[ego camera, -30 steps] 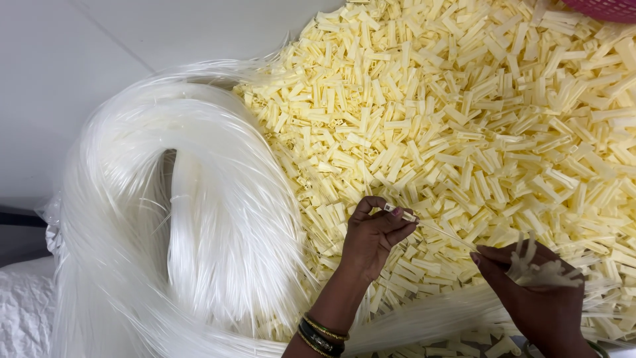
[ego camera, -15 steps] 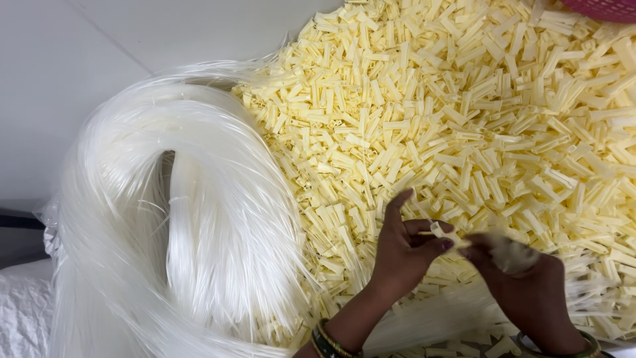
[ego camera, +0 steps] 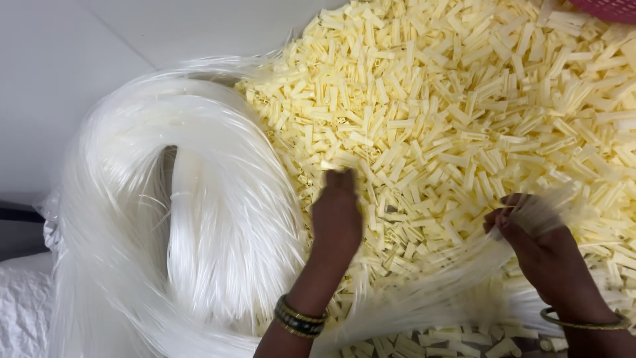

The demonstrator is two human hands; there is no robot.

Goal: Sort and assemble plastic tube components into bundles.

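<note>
Pale-yellow short plastic clips lie heaped across the white table. Left hand rests knuckles-up on the heap, its grip hidden. Right hand pinches translucent white filament strands. Large coiled bundle lies left.

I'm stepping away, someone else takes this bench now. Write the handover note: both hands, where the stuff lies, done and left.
Left hand: stretched out flat onto the yellow pieces, fingers down among them; whether it grips one cannot be told.
Right hand: pinching a blurred bunch of clear strands that trails across below the left arm.
Yellow pieces: a loose heap over the middle and right.
Big white strand bundle: looped at the left, beside the heap.
Done: no finished items in view.
Left: the heap and the bundle both look large.
</note>
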